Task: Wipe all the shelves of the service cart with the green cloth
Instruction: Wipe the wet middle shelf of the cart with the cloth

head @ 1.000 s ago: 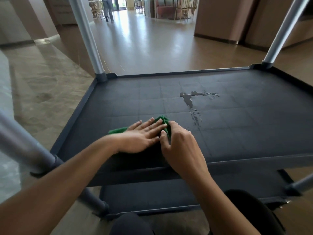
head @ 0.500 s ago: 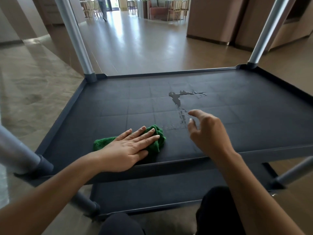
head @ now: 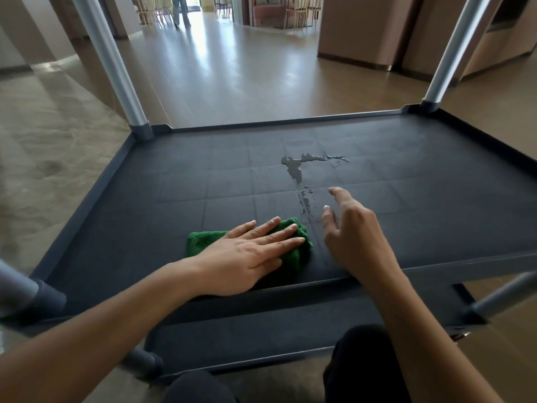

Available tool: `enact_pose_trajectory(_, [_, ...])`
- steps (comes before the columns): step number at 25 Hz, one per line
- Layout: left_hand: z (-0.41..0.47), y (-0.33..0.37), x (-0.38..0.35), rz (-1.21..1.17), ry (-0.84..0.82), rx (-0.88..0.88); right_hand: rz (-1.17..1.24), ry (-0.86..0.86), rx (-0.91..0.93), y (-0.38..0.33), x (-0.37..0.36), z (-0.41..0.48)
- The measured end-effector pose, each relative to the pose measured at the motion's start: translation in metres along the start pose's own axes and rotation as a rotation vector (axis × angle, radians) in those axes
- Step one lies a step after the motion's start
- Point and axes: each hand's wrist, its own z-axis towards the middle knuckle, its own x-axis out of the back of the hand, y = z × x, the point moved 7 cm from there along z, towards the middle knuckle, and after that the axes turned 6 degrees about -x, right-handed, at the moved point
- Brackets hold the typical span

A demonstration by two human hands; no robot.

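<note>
The green cloth [head: 203, 241] lies bunched on the black middle shelf [head: 162, 181] of the service cart, near its front edge. My left hand [head: 250, 254] presses flat on the cloth with straight fingers. Just right of the cloth, my right hand [head: 351, 231] hovers over the shelf with loosely spread fingers and holds nothing. A puddle of water [head: 296, 167] with a trail of drops sits on the shelf beyond my right hand. A lower black shelf [head: 247, 338] shows under the front edge.
Four grey metal posts rise from the shelf corners; the far left post [head: 116, 68] and the far right post [head: 447, 59] frame the view. A shiny tiled floor [head: 232, 68] stretches beyond. A person [head: 180, 10] walks far off near chairs.
My right hand let go of the cloth and lifted off to the right. My left hand stayed flat on the cloth, which sits a little left of the water trail.
</note>
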Motion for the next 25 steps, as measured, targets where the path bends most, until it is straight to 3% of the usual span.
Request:
enact_pose_trajectory(3, [0.037,0.023,-0.002,0.026,0.007,-0.114,0.063,0.037,-0.034,0.006,0.002,0.004])
enact_pose_trajectory(6, [0.064,0.023,-0.003,0.064,0.019,-0.107,0.097,0.057,-0.070,0.012,0.002,0.006])
enact_pose_trajectory(16, [0.110,-0.045,0.019,0.061,0.047,0.203,-0.021,0.011,-0.091,0.009,-0.004,0.004])
enact_pose_trajectory(25, [0.011,-0.145,0.028,0.049,0.126,0.545,-0.046,-0.014,-0.097,-0.001,-0.009,-0.004])
